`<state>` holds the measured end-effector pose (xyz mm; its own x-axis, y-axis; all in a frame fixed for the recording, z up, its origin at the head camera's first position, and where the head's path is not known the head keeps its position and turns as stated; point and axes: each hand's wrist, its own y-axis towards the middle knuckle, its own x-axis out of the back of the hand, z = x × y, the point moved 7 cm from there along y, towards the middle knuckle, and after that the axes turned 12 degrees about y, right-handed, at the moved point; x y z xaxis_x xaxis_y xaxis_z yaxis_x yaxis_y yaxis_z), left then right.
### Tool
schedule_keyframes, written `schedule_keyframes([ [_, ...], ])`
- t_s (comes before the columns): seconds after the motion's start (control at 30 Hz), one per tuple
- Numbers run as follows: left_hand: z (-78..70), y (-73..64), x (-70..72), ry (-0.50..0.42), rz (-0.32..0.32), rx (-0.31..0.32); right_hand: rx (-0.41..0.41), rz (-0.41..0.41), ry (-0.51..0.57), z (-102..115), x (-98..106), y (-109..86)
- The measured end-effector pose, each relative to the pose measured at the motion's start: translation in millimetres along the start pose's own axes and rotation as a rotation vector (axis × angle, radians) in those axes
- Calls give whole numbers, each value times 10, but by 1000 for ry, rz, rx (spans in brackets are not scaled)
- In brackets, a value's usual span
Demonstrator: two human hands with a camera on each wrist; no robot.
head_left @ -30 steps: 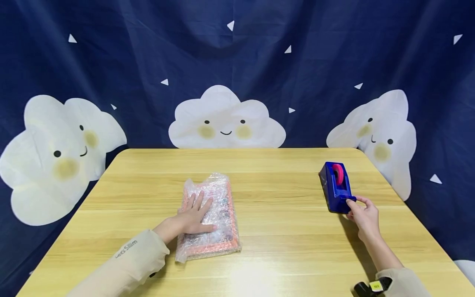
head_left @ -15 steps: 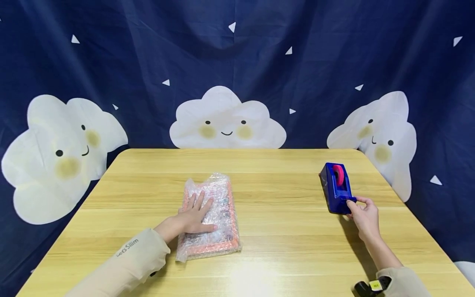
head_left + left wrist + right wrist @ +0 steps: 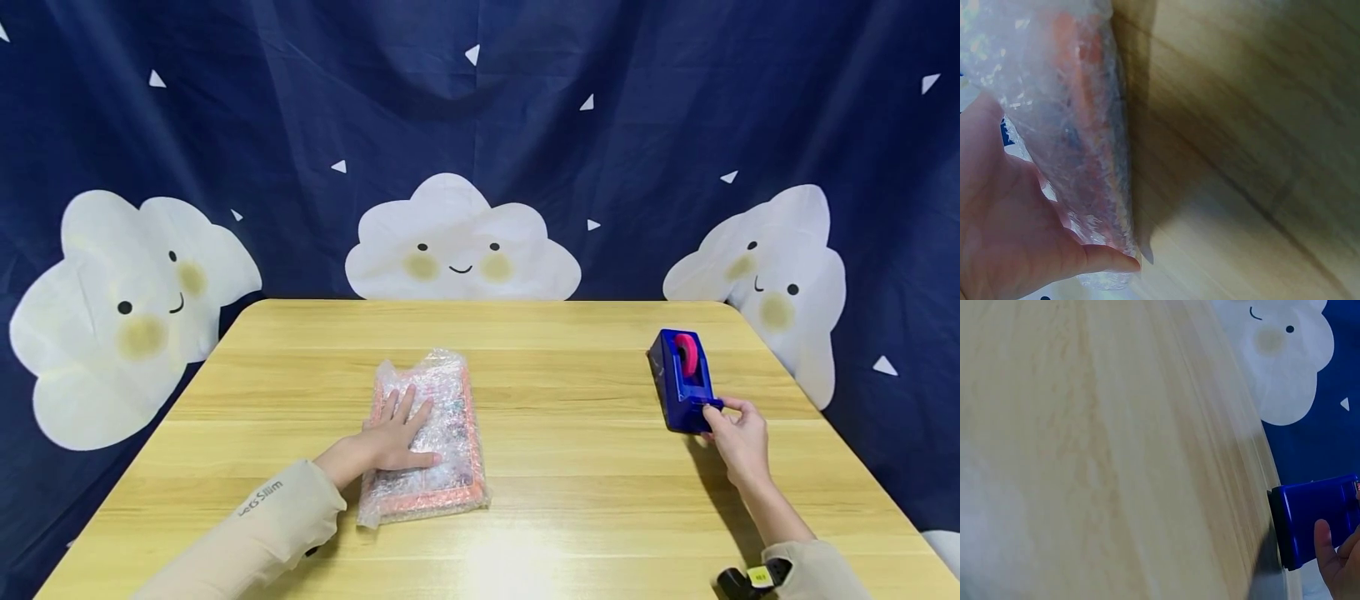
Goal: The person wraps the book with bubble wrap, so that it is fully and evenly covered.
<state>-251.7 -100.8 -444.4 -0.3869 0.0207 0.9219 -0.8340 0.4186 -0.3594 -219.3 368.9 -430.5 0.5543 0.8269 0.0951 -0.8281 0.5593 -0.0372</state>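
In the head view my left hand (image 3: 392, 442) lies with fingers spread on a flat, orange-bordered item in bubble wrap (image 3: 448, 492). The left wrist view shows the thumb of that hand along the package's near edge, the wrap (image 3: 1079, 125) loose and wrinkled. What the wrapped item is, I cannot tell. To the right, a blue tape dispenser (image 3: 670, 392) with a pink core (image 3: 687, 354) stands on the table. My right hand (image 3: 741, 442) pinches its front cutter end between thumb and index finger. Whether tape lies between those fingers is too small to see.
Both items are on a light wooden table (image 3: 555, 400), apart from each other. Behind it hangs a dark blue curtain (image 3: 525, 125) printed with white clouds. The dispenser is close to the table's right edge.
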Motion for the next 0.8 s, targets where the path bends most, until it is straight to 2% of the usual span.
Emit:
schedule_keyframes([
  [0.13,10,-12,-7,2,3,-2,26,18,-46,-84,0,-13],
  [0.23,10,-13,-6,8,6,-9,9,49,-105,-192,26,-35],
  [0.33,-14,-11,8,6,11,-19,-16,129,-168,-230,63,-52],
  [0.47,-37,-13,20,1,14,-17,-34,254,-206,-119,95,-69],
  [0.57,-30,-6,18,4,11,-11,-24,298,-175,-15,128,-49],
  [0.63,-22,2,16,7,11,-10,2,308,-143,-19,172,30],
  [0.73,-12,5,13,7,13,-6,44,333,-51,-154,219,236],
  [0.8,-4,1,9,6,15,-2,69,378,-12,-254,209,366],
])
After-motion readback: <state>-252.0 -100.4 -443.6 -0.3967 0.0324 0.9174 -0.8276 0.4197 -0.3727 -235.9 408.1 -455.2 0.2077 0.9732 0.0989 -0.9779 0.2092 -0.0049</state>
